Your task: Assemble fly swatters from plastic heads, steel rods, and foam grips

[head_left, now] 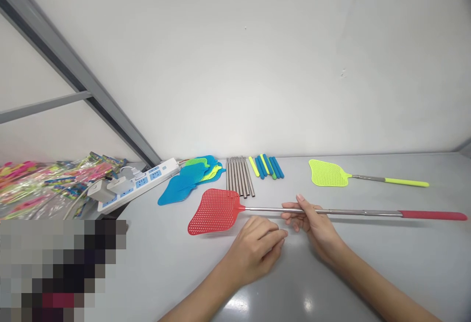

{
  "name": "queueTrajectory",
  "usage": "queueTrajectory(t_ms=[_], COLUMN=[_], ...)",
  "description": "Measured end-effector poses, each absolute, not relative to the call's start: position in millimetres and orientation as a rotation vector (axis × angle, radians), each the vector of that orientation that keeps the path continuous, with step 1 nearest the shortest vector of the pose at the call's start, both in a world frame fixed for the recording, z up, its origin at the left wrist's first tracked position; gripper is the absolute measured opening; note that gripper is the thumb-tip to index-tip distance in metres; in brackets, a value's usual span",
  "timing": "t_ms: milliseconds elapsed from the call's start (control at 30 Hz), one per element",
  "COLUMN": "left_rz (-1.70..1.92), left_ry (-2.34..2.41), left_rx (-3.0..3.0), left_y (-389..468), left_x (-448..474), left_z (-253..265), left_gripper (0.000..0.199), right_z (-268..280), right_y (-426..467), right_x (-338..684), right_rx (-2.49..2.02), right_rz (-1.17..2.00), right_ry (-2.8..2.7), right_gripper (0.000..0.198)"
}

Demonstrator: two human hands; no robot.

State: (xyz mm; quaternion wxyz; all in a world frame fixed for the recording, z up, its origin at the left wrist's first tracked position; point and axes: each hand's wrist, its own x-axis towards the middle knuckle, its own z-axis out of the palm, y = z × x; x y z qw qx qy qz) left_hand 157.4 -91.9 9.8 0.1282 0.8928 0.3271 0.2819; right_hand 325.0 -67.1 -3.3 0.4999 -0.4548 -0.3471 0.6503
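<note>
A red fly swatter (pixel 217 212) with a perforated head lies across the view, its steel telescopic rod drawn out long and its red handle pointing right. My right hand (pixel 317 224) holds the rod near its middle, thumb over the top and fingers beneath. Just below the rod, by the neck of the red head, my left hand (pixel 259 246) is loosely curled, apart from the swatter; nothing shows in its fingers. Behind my right hand, a yellow-green fly swatter (pixel 329 174) with a shorter rod rests on the table.
At the back lie blue and green swatter heads (pixel 180 187), several steel rods (pixel 239 177), and several blue and yellow-green handles (pixel 267 166). On the left are a white power strip (pixel 142 184) with chargers and a heap of plastic-wrapped colourful packets (pixel 47 179). A white wall stands behind the grey table (pixel 154 263).
</note>
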Motion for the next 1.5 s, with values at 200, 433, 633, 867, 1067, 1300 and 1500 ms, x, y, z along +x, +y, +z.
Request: queueTrajectory(t_ms=[200,433,633,867,1067,1300,1500], left_rz=[0.933,0.860,0.888,0.946,0.745,0.665,0.633], left_ry=[0.918,0.843,0.916,1.196,1.358,1.463,1.476], left_rx=[2.675,2.704,2.667,2.584,2.606,2.682,2.653], left_y=[-95,-100,-97,-95,-95,-90,-89], left_x=[161,166,164,162,168,170,171], left_z=[11,8,9,10,5,-12,-14], left_gripper=[0.025,0.023,0.024,0.035,0.046,0.061,0.064], right_z=[-2,0,-2,-7,-8,-5,-7], right_y=[-68,-69,-67,-67,-67,-67,-66], right_x=[324,322,324,327,326,327,328], right_rx=[-1.119,-1.160,-1.153,-1.130,-1.126,-1.098,-1.084], right_rz=[1.594,1.650,1.755,1.790,1.802,1.823,1.826], right_ry=[-0.832,-0.743,-0.670,-0.701,-0.707,-0.626,-0.592], right_gripper=[0.041,0.040,0.037,0.032,0.030,0.026,0.023])
